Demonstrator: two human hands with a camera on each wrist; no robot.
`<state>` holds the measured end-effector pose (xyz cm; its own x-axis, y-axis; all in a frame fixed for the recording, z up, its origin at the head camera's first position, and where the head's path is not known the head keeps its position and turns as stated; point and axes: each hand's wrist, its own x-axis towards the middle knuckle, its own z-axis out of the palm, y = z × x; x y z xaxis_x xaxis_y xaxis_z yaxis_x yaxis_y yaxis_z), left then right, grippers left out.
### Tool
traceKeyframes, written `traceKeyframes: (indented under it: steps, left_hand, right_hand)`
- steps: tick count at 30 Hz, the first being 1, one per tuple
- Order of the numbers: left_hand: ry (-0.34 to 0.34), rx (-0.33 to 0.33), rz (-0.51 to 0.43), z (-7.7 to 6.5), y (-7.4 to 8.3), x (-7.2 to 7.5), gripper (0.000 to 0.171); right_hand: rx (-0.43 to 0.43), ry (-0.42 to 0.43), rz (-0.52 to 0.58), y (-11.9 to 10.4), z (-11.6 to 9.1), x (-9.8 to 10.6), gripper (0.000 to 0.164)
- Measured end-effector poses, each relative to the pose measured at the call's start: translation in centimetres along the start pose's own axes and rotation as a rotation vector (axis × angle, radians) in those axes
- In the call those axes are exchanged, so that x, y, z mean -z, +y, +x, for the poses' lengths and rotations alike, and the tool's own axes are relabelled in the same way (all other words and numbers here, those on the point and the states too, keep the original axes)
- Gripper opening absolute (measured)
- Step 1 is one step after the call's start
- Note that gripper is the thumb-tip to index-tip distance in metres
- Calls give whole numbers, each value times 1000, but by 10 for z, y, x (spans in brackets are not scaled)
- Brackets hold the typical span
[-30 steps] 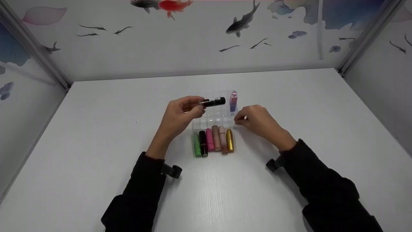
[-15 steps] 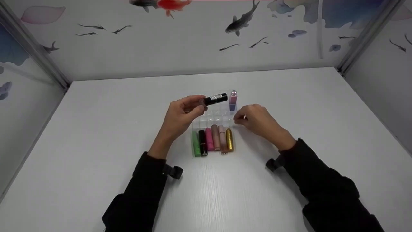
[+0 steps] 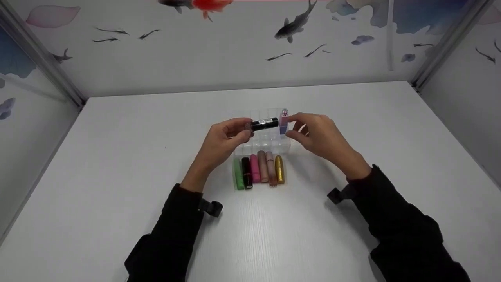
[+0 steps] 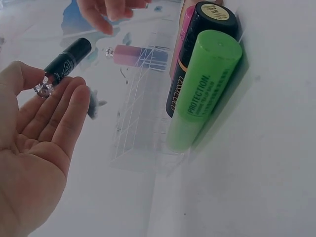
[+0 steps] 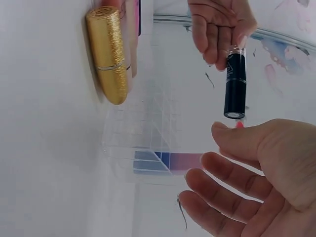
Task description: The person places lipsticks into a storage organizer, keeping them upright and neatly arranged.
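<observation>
My left hand (image 3: 221,143) pinches a black lipstick tube (image 3: 266,124) by its clear, faceted end, between thumb and fingers. The tube lies nearly level above the clear compartment organizer (image 3: 247,149), its black end toward the right. My right hand (image 3: 323,135) has its fingers apart and loosely bent, close to that black end; in the right wrist view a gap shows between thumb and tube (image 5: 235,91). A pink-and-blue lipstick tube (image 3: 283,129) with a jewelled top stands in the organizer's right side, overlapped by the right fingertips in the head view.
In front of the organizer lies a row of tubes: green (image 4: 207,84), black (image 3: 247,174), pink (image 3: 255,169), brown (image 3: 263,167), pale pink (image 3: 271,166) and gold (image 5: 108,54). White panels with fish pictures enclose the white table (image 3: 156,219).
My right hand has risen from the organizer's near right edge toward the black tube's end, its fingers spreading. The left hand keeps its pinch, with the tube shifted slightly right.
</observation>
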<state>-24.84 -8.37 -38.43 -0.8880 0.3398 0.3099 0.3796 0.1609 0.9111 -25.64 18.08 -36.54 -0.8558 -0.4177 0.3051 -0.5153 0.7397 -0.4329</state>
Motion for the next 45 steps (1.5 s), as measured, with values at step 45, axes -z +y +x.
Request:
traceKeyframes:
  steps: [45]
  left_hand:
    - [-91, 6, 71, -7, 26, -4, 37]
  right_hand:
    - [202, 56, -12, -13, -2, -11, 29]
